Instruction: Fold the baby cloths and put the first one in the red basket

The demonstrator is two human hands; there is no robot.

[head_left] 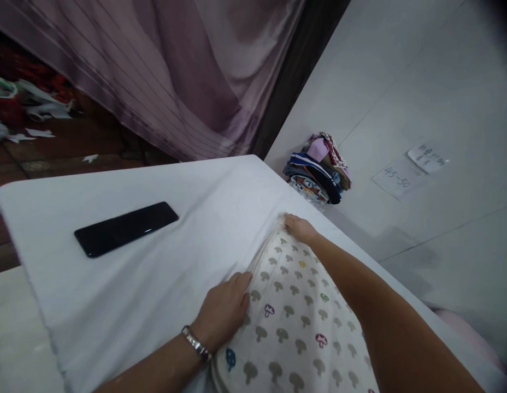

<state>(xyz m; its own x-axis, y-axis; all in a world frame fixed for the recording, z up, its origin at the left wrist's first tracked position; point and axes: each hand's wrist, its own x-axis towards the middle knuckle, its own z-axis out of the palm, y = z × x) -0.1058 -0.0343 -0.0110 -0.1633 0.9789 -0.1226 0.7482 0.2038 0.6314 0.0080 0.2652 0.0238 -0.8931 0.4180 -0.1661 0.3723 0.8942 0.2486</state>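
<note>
A pale cloth (292,327) printed with grey mushrooms and a few coloured ones lies on the white-covered table (212,202). Along its far edge the cloth looks folded in layers. My right hand (301,228) is closed on the far corner, its fingertips pinching the fabric. Nearer to me, my left hand (224,308) grips the cloth's left edge, with its fingers partly hidden from view. A metal band (196,343) circles my left wrist. The near end of the cloth runs out of the picture.
A black phone (126,229) rests on the table to the left. Folded clothes (319,166) are stacked beyond the right edge, against a wall (401,98) with handwritten paper notes (401,177). A mauve curtain (188,76) hangs behind. Scraps (44,109) litter the floor at left.
</note>
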